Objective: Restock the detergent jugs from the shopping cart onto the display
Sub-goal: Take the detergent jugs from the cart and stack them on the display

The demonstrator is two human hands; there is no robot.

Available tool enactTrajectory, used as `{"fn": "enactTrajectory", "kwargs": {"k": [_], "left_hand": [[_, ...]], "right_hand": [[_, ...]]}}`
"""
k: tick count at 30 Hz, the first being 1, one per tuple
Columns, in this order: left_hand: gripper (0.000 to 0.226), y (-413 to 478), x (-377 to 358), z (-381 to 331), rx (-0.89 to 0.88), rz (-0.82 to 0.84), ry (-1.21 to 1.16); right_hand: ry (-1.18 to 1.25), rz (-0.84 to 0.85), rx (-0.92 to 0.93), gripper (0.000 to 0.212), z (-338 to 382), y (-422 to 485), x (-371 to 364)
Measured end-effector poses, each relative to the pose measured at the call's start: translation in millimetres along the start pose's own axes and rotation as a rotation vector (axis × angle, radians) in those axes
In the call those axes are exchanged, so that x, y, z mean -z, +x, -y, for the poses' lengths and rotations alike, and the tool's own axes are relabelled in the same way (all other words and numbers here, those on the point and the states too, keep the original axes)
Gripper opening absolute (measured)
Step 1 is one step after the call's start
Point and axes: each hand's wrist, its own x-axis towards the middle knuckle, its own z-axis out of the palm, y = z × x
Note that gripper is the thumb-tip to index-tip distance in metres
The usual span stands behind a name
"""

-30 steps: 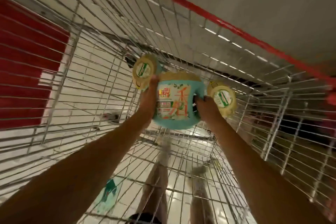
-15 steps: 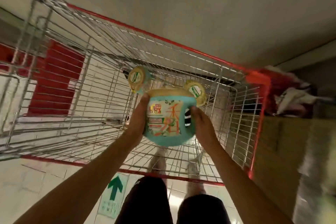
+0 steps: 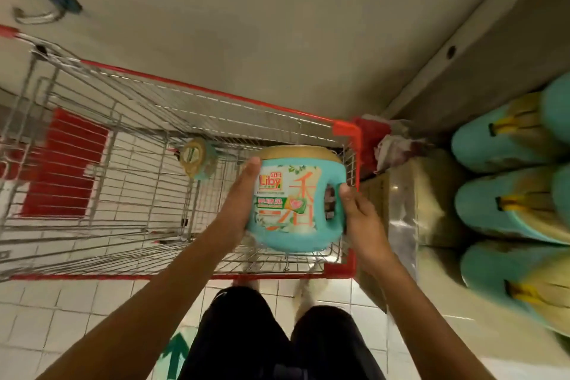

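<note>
A teal detergent jug [image 3: 294, 199] with a tan cap and a Liby label hangs above the right end of the wire shopping cart [image 3: 92, 219]. My left hand [image 3: 242, 197] presses flat against its left side. My right hand [image 3: 359, 213] grips the side with the handle. One more teal jug [image 3: 197, 157] lies in the cart's far part, cap toward me. Three teal jugs [image 3: 505, 203] stand in a column on the display at the right.
The cart has a red rim [image 3: 347, 129] and a red panel [image 3: 61, 163] at its left. A cardboard box [image 3: 413, 203] sits between cart and display. White tiled floor [image 3: 77, 311] with a green arrow [image 3: 179, 348] lies below; my dark-trousered legs show at the bottom.
Both hands have lifted the jug up and to the right, out over the cart's right end. The view swung right, bringing the display jugs into sight.
</note>
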Motion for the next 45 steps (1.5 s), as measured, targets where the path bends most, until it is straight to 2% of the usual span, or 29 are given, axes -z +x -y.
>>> {"fn": "enactTrajectory", "kwargs": {"k": [2, 6, 10, 17, 21, 24, 29, 35, 39, 45], "left_hand": [[0.087, -9.6, -21.5, -3.0, -0.003, 0.024, 0.044], [0.098, -32.3, -58.5, -10.1, -0.055, 0.077, 0.124], [0.08, -53.8, -86.4, -12.0, -0.134, 0.147, 0.179], [0.067, -97.8, -121.8, -7.4, -0.257, 0.308, 0.318], [0.09, -122.2, -138.9, -0.7, -0.316, 0.378, 0.306], [0.085, -131.8, -150.9, 8.9, -0.4, 0.404, 0.299], [0.105, -139.8, -174.6, 14.9, -0.502, 0.462, 0.312], [0.114, -151.7, -207.6, 16.3, -0.672, 0.474, 0.383], [0.116, -158.5, -231.2, 21.3, -0.779, 0.546, 0.428], [0.121, -160.8, -262.2, 37.0, -0.812, 0.604, 0.483]], "right_hand": [[0.085, -0.025, 0.007, 0.048, 3.1, -14.5, 18.9], [0.104, -0.061, 0.031, 0.045, 6.8, -43.5, 49.6], [0.105, -0.114, 0.113, 0.04, 13.0, -74.4, 78.4], [0.034, -0.183, 0.245, 0.036, 20.9, -123.0, 125.7], [0.02, -0.223, 0.346, 0.03, 20.9, -147.7, 147.8], [0.025, -0.258, 0.409, 0.031, 20.8, -161.0, 160.9], [0.038, -0.329, 0.479, 0.033, 24.2, -180.6, 178.5], [0.13, -0.434, 0.535, 0.031, 16.8, -195.5, 195.4], [0.209, -0.501, 0.544, 0.042, 6.1, -197.1, 213.6], [0.331, -0.548, 0.545, 0.037, -8.3, -199.7, 237.0]]}}
